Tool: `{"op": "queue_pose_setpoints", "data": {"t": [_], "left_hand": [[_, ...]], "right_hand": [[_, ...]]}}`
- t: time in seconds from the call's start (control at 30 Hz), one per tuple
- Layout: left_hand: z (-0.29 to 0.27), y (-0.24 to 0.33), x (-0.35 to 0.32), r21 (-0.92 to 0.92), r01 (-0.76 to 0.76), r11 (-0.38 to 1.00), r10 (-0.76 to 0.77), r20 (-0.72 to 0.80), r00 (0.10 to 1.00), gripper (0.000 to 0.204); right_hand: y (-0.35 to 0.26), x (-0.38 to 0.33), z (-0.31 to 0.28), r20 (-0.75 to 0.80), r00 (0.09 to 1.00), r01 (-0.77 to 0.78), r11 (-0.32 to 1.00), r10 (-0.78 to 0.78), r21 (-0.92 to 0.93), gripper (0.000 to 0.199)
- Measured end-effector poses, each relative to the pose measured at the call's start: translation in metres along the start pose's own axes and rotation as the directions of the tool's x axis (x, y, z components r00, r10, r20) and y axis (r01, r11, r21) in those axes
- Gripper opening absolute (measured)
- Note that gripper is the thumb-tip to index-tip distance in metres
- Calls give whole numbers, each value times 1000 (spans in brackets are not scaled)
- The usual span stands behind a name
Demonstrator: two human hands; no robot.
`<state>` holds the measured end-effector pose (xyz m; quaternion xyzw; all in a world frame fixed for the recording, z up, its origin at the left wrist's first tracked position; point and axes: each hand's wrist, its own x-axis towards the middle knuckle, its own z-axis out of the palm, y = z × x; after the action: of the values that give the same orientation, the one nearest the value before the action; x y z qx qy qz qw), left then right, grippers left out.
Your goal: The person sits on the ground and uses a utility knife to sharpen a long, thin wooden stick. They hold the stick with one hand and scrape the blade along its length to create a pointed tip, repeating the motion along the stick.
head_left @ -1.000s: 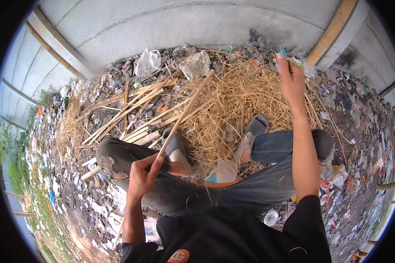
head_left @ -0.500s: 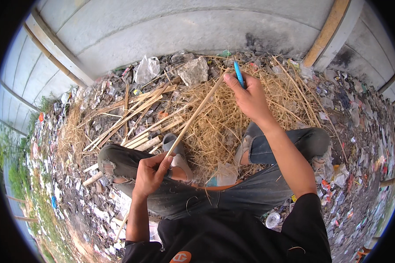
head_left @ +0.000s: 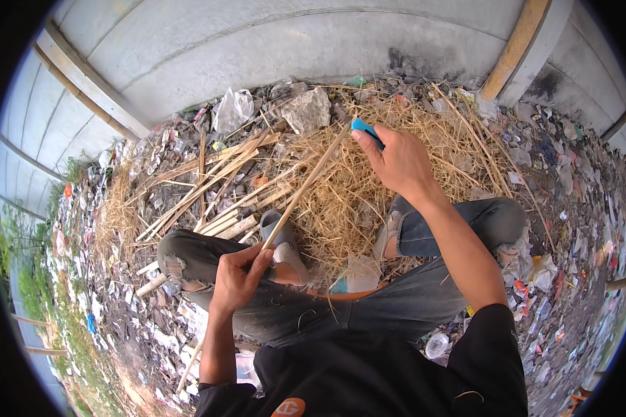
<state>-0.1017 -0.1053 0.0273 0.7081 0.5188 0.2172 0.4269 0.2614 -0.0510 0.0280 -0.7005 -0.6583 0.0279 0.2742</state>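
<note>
A thin bamboo strip (head_left: pixel 306 184) slants up and away from my left hand (head_left: pixel 238 279), whose thumb and fingers pinch its near end above my left leg. At its far end is my right hand (head_left: pixel 400 158), closed round a blue-handled cutter knife (head_left: pixel 367 130). The cutter is right beside the strip's tip; whether its blade touches the strip I cannot make out. Below the strip and between my feet spreads a heap of straw-like shavings (head_left: pixel 348 201).
Several cut bamboo sticks (head_left: pixel 219 177) lie in a pile at the left. A pale rock (head_left: pixel 307 111) and a clear plastic bag (head_left: pixel 234 111) sit by the grey concrete wall (head_left: pixel 292 48). Scattered litter (head_left: pixel 549 201) covers the ground around my bent legs. A wooden post (head_left: pixel 518 48) leans at the right.
My right hand has turned, so the cutter tilts left and now lies across by the strip's far end, a little lower. The left hand keeps its hold on the strip.
</note>
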Motion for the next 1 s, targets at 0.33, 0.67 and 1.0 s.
{"op": "queue_pose_setpoints", "data": {"t": [0.33, 0.67, 1.0], "left_hand": [[-22, -28, -12, -220, 84, 972, -66, 86, 994, 35], [-4, -18, 14, -322, 105, 941, 0, 312, 950, 41], [8, -21, 1, -144, -56, 988, 61, 29, 998, 30]], "right_hand": [[45, 16, -29, -128, 959, -105, 738, 252, 667, 60], [-36, -10, 22, 258, 966, -227, 450, -8, 864, 41], [29, 11, -6, 93, 942, -223, 394, 323, 891, 38]]}}
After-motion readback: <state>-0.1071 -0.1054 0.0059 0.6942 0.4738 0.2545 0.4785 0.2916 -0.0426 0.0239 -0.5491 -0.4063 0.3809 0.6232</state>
